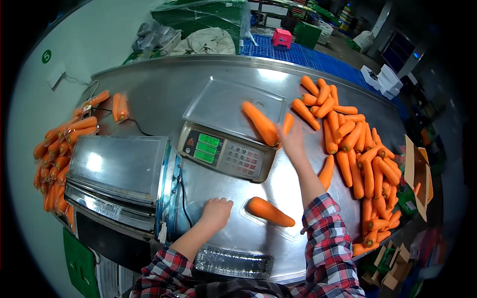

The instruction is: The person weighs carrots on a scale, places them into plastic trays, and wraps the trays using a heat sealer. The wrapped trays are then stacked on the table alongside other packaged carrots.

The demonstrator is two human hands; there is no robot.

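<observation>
My right hand (pixel 293 140) is at the right edge of the scale's pan (pixel 223 102), its fingers closed around the thick end of a large carrot (pixel 261 124). A second carrot (pixel 287 126) shows beside it, partly behind the fingers; whether it is also gripped is hard to see. The weighing scale (pixel 226 151) has a lit green display. My left hand (pixel 217 212) rests in front of the scale with curled fingers and nothing visible in them. Nearby, a single carrot (pixel 271 211) lies on what looks like a clear plastic tray (pixel 250 214).
A big heap of loose carrots (pixel 365 164) covers the right side. Bagged carrots (pixel 57 164) pile up at the left, beyond a metal wrapping machine (pixel 117 169). Clear trays (pixel 233 262) sit at the front edge. A cardboard box (pixel 417 174) stands right of the table.
</observation>
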